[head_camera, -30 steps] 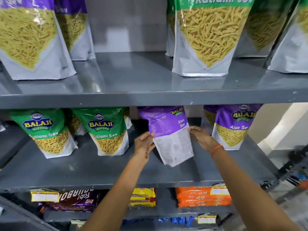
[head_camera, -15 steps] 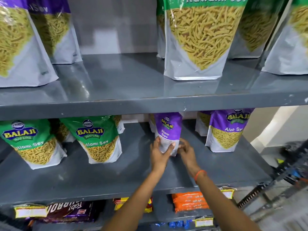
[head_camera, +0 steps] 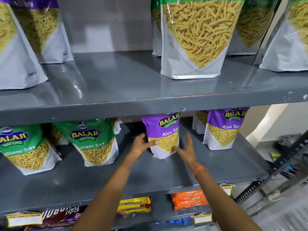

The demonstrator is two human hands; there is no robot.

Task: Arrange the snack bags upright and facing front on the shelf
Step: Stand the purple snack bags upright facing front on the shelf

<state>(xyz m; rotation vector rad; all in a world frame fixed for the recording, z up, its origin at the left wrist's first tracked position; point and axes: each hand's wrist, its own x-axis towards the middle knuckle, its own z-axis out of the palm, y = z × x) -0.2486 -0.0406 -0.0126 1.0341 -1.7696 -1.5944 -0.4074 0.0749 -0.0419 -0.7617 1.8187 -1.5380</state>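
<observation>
Top shelf (head_camera: 150,97): purple-topped sev bags left, green-topped right, tops cut off.
Middle shelf (head_camera: 66,184): two green Ratlami bags (head_camera: 93,142) in front, more hidden behind; the leftmost is cut off.
Aloo bag (head_camera: 164,135): purple, upright, front facing, mid-shelf, holding yellow sev.
Left hand (head_camera: 141,145): fingers curled on the bag's left edge.
Right hand (head_camera: 186,149): flat, open, touching its right side.
Right bags (head_camera: 223,129): two purple, one behind, partly hidden.
Bottom shelf: packets, labels blurred.
</observation>
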